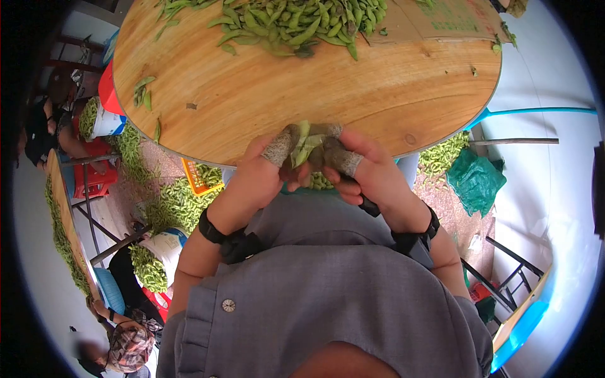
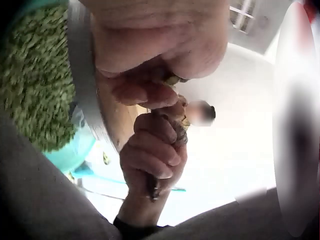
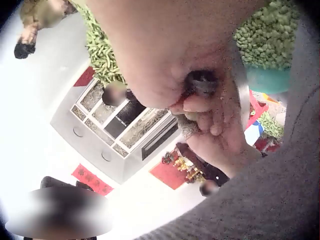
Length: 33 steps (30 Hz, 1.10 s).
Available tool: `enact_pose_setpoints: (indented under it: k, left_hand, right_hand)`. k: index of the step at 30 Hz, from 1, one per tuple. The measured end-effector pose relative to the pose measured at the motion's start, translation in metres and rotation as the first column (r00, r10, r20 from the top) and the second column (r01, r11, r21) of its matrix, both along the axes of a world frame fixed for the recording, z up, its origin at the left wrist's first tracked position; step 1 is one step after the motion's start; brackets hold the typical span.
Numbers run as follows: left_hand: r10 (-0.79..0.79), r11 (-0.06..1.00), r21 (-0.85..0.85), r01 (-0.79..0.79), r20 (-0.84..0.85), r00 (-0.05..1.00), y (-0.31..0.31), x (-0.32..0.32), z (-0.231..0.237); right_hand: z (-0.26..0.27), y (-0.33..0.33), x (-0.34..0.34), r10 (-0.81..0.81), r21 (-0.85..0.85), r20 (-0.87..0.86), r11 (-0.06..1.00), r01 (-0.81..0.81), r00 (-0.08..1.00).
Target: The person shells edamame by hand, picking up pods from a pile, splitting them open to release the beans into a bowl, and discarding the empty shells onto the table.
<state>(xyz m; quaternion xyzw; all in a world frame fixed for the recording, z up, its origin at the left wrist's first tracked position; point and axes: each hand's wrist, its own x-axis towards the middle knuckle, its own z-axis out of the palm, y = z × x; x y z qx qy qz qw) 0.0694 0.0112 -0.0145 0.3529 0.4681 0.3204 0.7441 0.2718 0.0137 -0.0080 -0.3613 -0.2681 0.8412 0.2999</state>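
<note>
Both hands meet over the near table edge in the head view, around a green bean pod (image 1: 305, 146). My left hand (image 1: 259, 173) pinches the pod from one side, with a grey knit cover on the thumb. From the other side my right hand (image 1: 378, 173), its thumb covered likewise, pinches the pod too. A small dark object (image 3: 202, 82) sits in the right hand's curled fingers; I cannot tell what it is. Below the hands, shelled green beans (image 3: 267, 37) fill a teal basin (image 3: 270, 79) at the lap.
A heap of pods (image 1: 296, 22) lies on the round wooden table (image 1: 252, 88), beside flattened cardboard (image 1: 441, 25). More pods (image 1: 179, 205) cover the floor near an orange basket (image 1: 192, 176). A white bucket (image 1: 169, 249) stands at left. A green bag (image 1: 476, 183) lies at right.
</note>
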Motion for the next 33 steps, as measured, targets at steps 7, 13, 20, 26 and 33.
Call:
enact_pose_setpoints:
  k: [7,13,20,26,33]
  left_hand:
    - [-0.129,0.890,0.378,0.253,-0.323,0.937,-0.003,-0.001,-0.008]
    - [0.023,0.690,0.555,0.465,-0.658,0.753,-0.006,-0.008,-0.005]
    - [-0.182,0.781,0.402,0.478,-0.585,0.790,-0.009,-0.001,0.014]
    - [0.035,0.581,0.561,0.589,-0.741,0.671,-0.007,0.003,-0.003]
    - [0.100,0.843,0.512,0.165,-0.451,0.887,-0.004,0.001,-0.020]
  right_hand:
    - [-0.011,0.018,0.001,-0.288,0.723,0.505,0.656,-0.217,0.814]
    - [-0.008,0.018,-0.009,-0.550,0.851,0.520,0.261,-0.456,0.653]
    - [0.000,0.021,-0.003,-0.287,0.718,0.691,0.373,-0.588,0.663]
    - [-0.014,0.014,-0.015,-0.427,0.764,0.645,0.381,-0.522,0.634]
    - [-0.020,0.008,-0.004,-0.375,0.730,0.607,0.611,-0.306,0.701]
